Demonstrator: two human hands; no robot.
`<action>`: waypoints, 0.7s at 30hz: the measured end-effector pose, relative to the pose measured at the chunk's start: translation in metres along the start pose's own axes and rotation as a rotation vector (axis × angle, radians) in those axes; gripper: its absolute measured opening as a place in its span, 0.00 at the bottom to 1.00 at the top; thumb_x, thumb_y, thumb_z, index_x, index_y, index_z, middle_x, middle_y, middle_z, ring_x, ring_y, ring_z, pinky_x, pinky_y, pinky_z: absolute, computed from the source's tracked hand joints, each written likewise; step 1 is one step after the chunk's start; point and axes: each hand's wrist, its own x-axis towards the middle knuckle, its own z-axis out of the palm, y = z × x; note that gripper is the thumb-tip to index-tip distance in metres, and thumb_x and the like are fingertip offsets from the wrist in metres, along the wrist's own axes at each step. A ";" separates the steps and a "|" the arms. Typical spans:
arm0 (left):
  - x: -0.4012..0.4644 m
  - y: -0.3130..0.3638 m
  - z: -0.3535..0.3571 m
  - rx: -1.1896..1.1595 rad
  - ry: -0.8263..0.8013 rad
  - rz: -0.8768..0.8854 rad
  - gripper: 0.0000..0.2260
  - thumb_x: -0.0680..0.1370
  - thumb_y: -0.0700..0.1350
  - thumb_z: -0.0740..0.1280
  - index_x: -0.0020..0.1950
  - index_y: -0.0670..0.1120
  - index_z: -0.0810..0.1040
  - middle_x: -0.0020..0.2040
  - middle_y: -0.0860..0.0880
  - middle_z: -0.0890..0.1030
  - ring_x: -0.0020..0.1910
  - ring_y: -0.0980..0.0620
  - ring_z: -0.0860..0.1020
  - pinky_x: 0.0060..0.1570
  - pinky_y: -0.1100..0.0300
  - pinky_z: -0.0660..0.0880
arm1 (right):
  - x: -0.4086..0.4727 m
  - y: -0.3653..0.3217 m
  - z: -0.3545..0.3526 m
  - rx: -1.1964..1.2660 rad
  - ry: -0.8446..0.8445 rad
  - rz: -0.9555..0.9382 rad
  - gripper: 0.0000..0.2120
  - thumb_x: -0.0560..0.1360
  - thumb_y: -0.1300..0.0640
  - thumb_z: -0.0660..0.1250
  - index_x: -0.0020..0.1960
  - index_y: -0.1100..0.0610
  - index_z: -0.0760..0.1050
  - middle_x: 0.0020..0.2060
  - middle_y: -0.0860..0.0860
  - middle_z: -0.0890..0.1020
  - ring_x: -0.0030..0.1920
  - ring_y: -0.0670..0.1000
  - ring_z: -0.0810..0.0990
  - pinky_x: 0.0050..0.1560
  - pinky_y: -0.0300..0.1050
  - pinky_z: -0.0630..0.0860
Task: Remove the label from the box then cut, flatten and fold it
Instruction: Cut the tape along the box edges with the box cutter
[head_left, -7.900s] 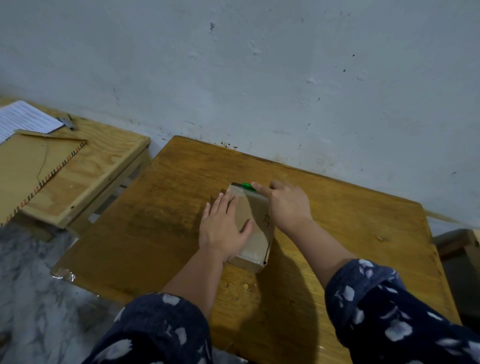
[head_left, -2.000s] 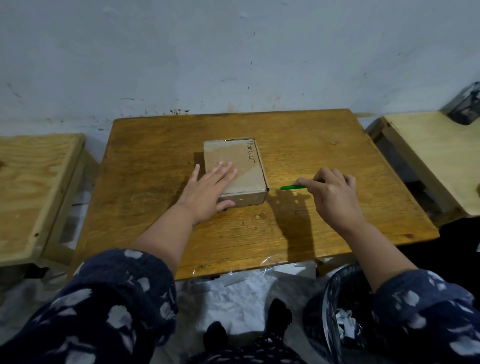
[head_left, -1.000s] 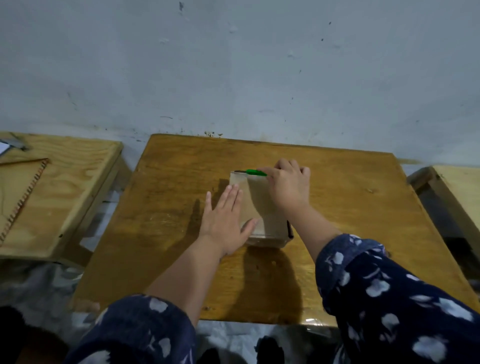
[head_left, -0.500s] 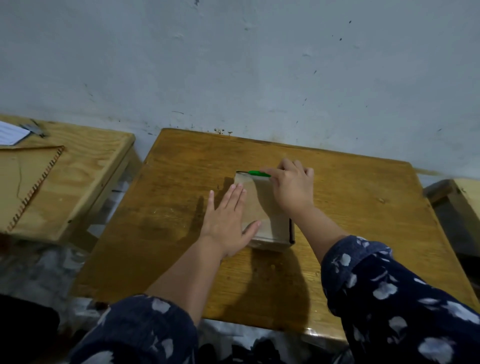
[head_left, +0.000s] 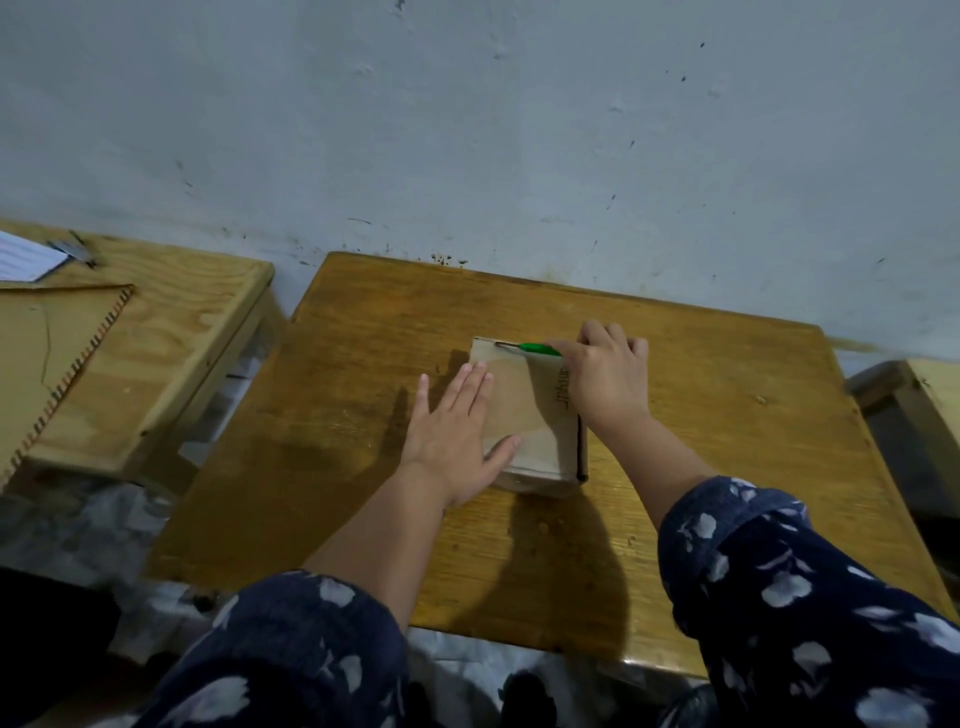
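A small brown cardboard box (head_left: 524, 410) lies flat in the middle of the wooden table (head_left: 727, 441), with handwriting along its right side. My left hand (head_left: 457, 436) presses flat on the box's left part, fingers spread. My right hand (head_left: 605, 374) rests over the box's far right corner and grips a green-handled cutter (head_left: 537, 349). The cutter's metal tip lies along the far top edge of the box, pointing left. My right hand hides part of the box top.
A lighter wooden table (head_left: 171, 338) stands to the left, carrying a flat cardboard sheet (head_left: 47, 348), a lined paper (head_left: 23, 257) and a small metal clip (head_left: 78, 248). Another table's corner (head_left: 924, 384) shows at the right. A grey wall rises just behind.
The cutter's tip has slid a little left along the box's far edge. Two seconds ago my right hand held the cutter on the table to the right of the box.
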 end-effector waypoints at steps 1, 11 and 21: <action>0.000 0.000 0.000 -0.002 -0.002 0.000 0.37 0.76 0.67 0.39 0.78 0.45 0.41 0.79 0.49 0.40 0.77 0.53 0.37 0.73 0.39 0.39 | 0.000 0.003 -0.001 -0.004 0.003 0.014 0.20 0.77 0.60 0.60 0.66 0.44 0.73 0.48 0.52 0.74 0.51 0.56 0.69 0.47 0.50 0.59; 0.006 0.005 -0.009 -0.059 0.037 -0.016 0.37 0.77 0.67 0.48 0.78 0.44 0.48 0.79 0.48 0.48 0.77 0.51 0.45 0.74 0.44 0.41 | -0.005 0.022 -0.009 0.045 0.172 0.095 0.18 0.75 0.62 0.64 0.60 0.45 0.78 0.46 0.53 0.77 0.48 0.57 0.73 0.49 0.52 0.62; 0.020 0.015 -0.001 -0.021 -0.007 -0.050 0.41 0.75 0.71 0.42 0.78 0.45 0.40 0.79 0.50 0.39 0.76 0.53 0.37 0.73 0.41 0.37 | 0.008 -0.009 0.012 0.075 0.095 0.000 0.19 0.77 0.61 0.60 0.62 0.44 0.76 0.46 0.53 0.74 0.49 0.56 0.70 0.48 0.51 0.60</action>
